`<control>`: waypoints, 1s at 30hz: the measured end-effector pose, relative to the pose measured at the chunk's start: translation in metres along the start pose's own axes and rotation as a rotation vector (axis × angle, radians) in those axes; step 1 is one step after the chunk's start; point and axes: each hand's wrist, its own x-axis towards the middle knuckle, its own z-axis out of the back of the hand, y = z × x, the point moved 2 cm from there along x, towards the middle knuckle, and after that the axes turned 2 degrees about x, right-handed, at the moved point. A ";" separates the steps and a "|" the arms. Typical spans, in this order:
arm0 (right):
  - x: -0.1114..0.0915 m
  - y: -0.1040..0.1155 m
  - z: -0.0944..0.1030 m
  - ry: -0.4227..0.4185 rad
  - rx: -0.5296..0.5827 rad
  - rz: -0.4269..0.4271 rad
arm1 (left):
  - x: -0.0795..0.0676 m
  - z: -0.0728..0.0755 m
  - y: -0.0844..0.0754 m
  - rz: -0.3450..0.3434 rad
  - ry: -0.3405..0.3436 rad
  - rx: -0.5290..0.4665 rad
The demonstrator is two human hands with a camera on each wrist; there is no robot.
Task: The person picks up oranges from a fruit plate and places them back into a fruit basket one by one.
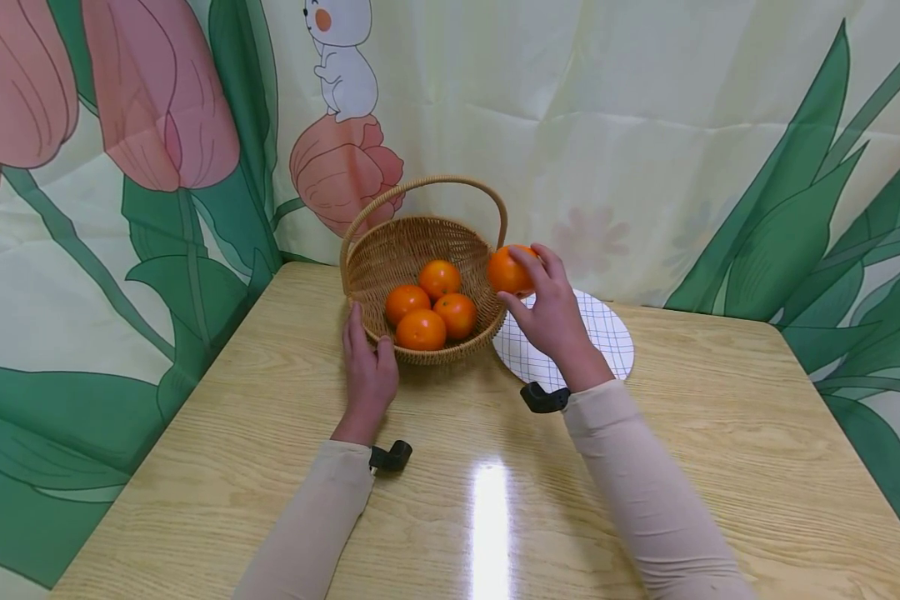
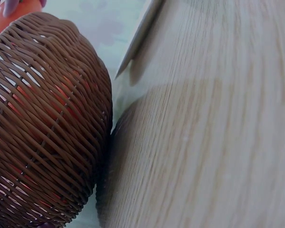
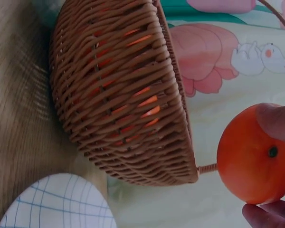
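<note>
A wicker basket with a tall hoop handle stands on the table and holds several oranges. My right hand grips another orange between thumb and fingers, beside the basket's right rim. In the right wrist view that orange shows its small green stem end, apart from the woven wall. My left hand rests its fairly straight fingers against the basket's left front side. The basket's wall fills the left part of the left wrist view, with orange colour showing through the weave.
A round white plate-like disc with a blue grid lies right of the basket, partly under my right hand and wrist. The wooden table ends at a curtain printed with tulips and a rabbit.
</note>
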 end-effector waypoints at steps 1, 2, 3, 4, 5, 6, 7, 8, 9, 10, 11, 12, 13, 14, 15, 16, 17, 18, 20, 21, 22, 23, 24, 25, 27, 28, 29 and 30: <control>0.000 0.001 -0.001 -0.001 0.002 0.003 | 0.000 0.000 0.000 0.000 0.000 0.000; 0.000 0.002 -0.001 -0.003 0.004 0.006 | 0.000 0.000 0.000 0.002 0.000 -0.002; 0.000 0.002 -0.002 -0.003 0.006 0.007 | 0.000 0.000 0.000 0.001 0.001 -0.004; 0.000 0.003 -0.003 -0.004 0.009 0.009 | 0.000 0.000 0.000 0.002 0.002 -0.006; 0.000 0.004 -0.004 -0.002 0.011 0.010 | 0.000 0.000 0.000 0.003 0.002 -0.009; 0.000 0.004 -0.005 -0.002 0.011 0.012 | 0.000 0.000 0.000 0.002 0.002 -0.011; 0.001 0.005 -0.005 0.000 0.011 0.013 | 0.000 0.000 0.000 0.001 0.002 -0.014; 0.001 0.005 -0.006 0.003 0.010 0.015 | 0.000 0.000 0.000 0.002 0.001 -0.016; 0.001 0.006 -0.007 0.006 0.011 0.018 | 0.000 0.000 0.000 0.001 0.001 -0.019; 0.002 0.007 -0.008 0.009 0.013 0.021 | 0.000 0.000 0.000 0.001 0.001 -0.019; 0.002 0.007 -0.009 0.012 0.013 0.024 | 0.000 0.000 0.001 0.001 0.000 -0.020; 0.002 0.008 -0.010 0.014 0.015 0.027 | 0.000 0.000 0.001 0.001 -0.001 -0.021; 0.002 0.008 -0.011 0.018 0.017 0.029 | 0.000 0.000 0.001 0.000 -0.003 -0.021; 0.002 0.009 -0.012 0.020 0.019 0.032 | 0.000 0.000 0.001 0.000 -0.003 -0.020; 0.002 0.010 -0.013 0.022 0.021 0.034 | 0.000 0.000 0.001 0.001 -0.002 -0.019; 0.003 0.011 -0.014 0.024 0.022 0.034 | 0.000 0.000 0.001 0.002 -0.002 -0.017; 0.003 0.011 -0.015 0.026 0.024 0.035 | 0.000 0.000 0.000 0.003 -0.001 -0.017; 0.003 0.012 -0.016 0.028 0.026 0.036 | 0.000 0.000 0.000 0.004 0.000 -0.014; 0.003 0.013 -0.018 0.034 0.027 0.033 | 0.000 0.000 -0.001 0.004 0.000 -0.011; 0.003 0.014 -0.019 0.037 0.025 0.031 | 0.000 0.000 -0.002 0.002 -0.002 -0.012; 0.004 0.014 -0.020 0.041 0.024 0.029 | 0.000 0.000 -0.002 0.001 -0.004 -0.012; 0.004 0.015 -0.021 0.046 0.025 0.029 | 0.000 0.000 -0.002 -0.002 -0.005 -0.012; 0.004 0.016 -0.022 0.051 0.024 0.026 | 0.000 0.000 -0.002 -0.005 -0.007 -0.012; 0.004 0.016 -0.023 0.055 0.023 0.024 | 0.000 0.000 -0.002 -0.007 -0.008 -0.015; 0.005 0.017 -0.025 0.063 0.022 0.023 | 0.000 0.001 -0.002 -0.011 -0.009 -0.016; 0.005 0.018 -0.026 0.069 0.027 0.024 | 0.000 0.001 -0.002 -0.012 -0.008 -0.015; 0.005 0.018 -0.027 0.072 0.032 0.024 | 0.000 0.001 -0.002 -0.014 -0.008 -0.015; 0.006 0.019 -0.029 0.075 0.031 0.024 | 0.000 0.001 -0.002 -0.015 -0.010 -0.016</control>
